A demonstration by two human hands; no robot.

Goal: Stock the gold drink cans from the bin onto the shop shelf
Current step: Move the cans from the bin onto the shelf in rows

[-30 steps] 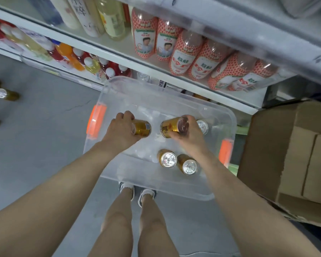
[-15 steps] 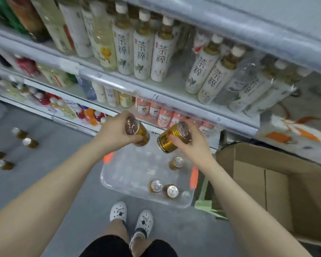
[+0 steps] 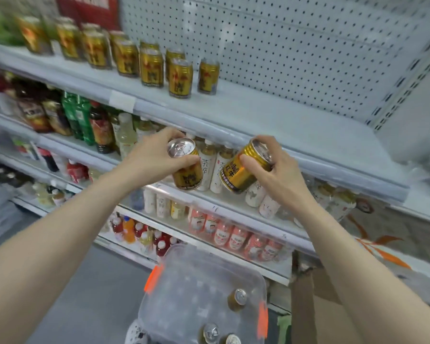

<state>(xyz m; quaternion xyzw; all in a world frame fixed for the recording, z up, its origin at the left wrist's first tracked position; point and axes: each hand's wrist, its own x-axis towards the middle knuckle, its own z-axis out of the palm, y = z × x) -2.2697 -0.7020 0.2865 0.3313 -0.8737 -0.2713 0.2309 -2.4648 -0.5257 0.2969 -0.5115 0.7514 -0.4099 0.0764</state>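
Observation:
My left hand grips a gold can held nearly upright, its silver top facing me. In my right hand is a second gold can, tilted with its top up and to the right. Both cans hang in front of the second shelf, just below the front edge of the grey top shelf. Several gold cans stand in rows on the left half of that top shelf. The clear plastic bin with orange handles sits on the floor below, with three gold cans inside.
The top shelf's right half is bare, backed by white pegboard. Lower shelves are packed with bottles of tea and juice. A cardboard box stands right of the bin. Grey floor lies to the left.
Both hands took a can each out of the bin and rose from floor level up to just below the top shelf. The view tilted upward with them.

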